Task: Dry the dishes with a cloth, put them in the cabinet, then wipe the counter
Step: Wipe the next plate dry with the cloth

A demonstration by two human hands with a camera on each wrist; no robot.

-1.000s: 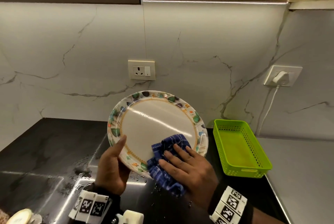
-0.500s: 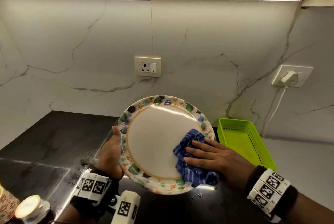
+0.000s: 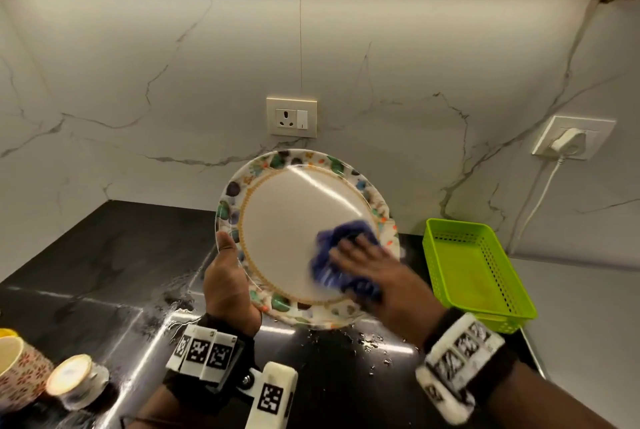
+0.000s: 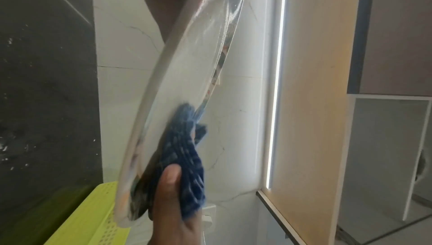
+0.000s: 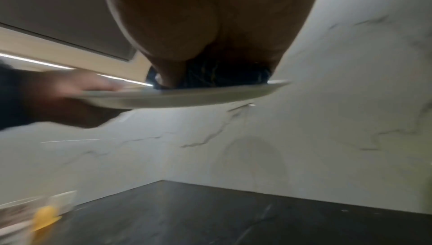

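Note:
A round plate [image 3: 287, 231] with a coloured leaf border is held tilted up above the black counter [image 3: 104, 255]. My left hand [image 3: 228, 269] grips its left rim, thumb on the front face, fingers behind. My right hand [image 3: 367, 265] presses a crumpled blue cloth [image 3: 341, 231] flat against the plate's lower right face; the hand is motion-blurred. In the left wrist view the plate [image 4: 182, 82] shows edge-on with the cloth [image 4: 184, 147] under my right thumb [image 4: 170, 184]. The right wrist view shows the plate [image 5: 187, 95] from below and the left hand [image 5: 70, 90] on its rim.
A green perforated basket [image 3: 474, 269] sits on the counter right of the plate. Water drops [image 3: 173, 300] lie on the counter below the plate. A patterned mug [image 3: 20, 373] and a small cup [image 3: 74, 380] stand at lower left. A plugged-in cable [image 3: 540, 193] hangs at the right wall.
My right hand has slid the cloth from the plate's lower middle towards its right side and is still rubbing. The left hand keeps the same grip on the rim.

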